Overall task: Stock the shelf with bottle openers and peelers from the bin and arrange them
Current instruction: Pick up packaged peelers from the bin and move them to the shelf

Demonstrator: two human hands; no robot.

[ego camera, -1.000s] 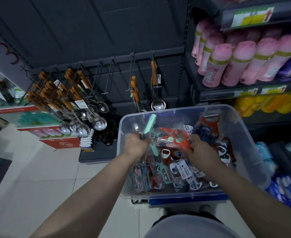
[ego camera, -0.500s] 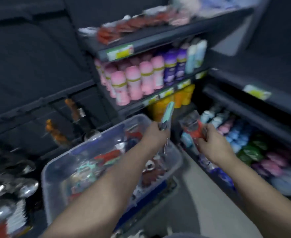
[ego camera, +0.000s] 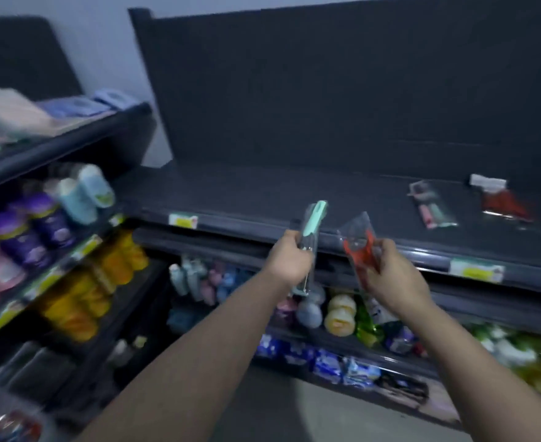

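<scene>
My left hand (ego camera: 289,258) grips a mint-green peeler (ego camera: 312,228) in a clear packet, held upright in front of the dark shelf (ego camera: 262,193). My right hand (ego camera: 390,275) holds a red tool in a clear packet (ego camera: 358,242), just right of the peeler. Both hands hover below the shelf's front lip. Farther right on the shelf lie a packet with pink and green peelers (ego camera: 432,204) and a red packet (ego camera: 502,199). Only a corner of the bin (ego camera: 4,425) shows at bottom left.
Below the dark shelf run lower shelves with small bottles (ego camera: 199,279) and blue packs (ego camera: 326,362). A side rack on the left holds purple, pink and orange bottles (ego camera: 109,263). Yellow price labels (ego camera: 183,221) sit on the shelf lip.
My view has swung right from the bin to the dark shelf. Both hands lifted their packets out of the bin and carried them up toward the shelf's front.
</scene>
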